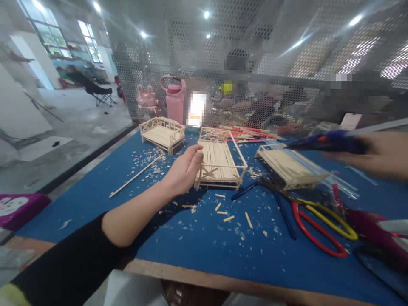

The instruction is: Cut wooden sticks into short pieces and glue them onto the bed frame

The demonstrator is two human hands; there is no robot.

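A: Where does the middle model bed [218,159] sit, and which way does it point?
B: It stands upright on a blue bench [191,242], between two similar models [164,134]. Its long axis runs almost straight away from the worker, slatted floor facing up, the end with crossed sticks nearest.
A: And the hands?
B: The left hand [183,170] grasps the bed's left side, fingers curled in and thumb close to them. The right hand [384,153], blurred, is closed around a dark blue tool [341,141], which extends leftward above the right-hand model; how tight that hold is, one cannot tell.
A: What surrounds them?
B: Pliers [285,214] with blue handles lie open just beside the bed's near right corner, with red and yellow handles [298,221] further right. Short stick offcuts [228,219] dot the near side; a long stick [135,176] lies at left.
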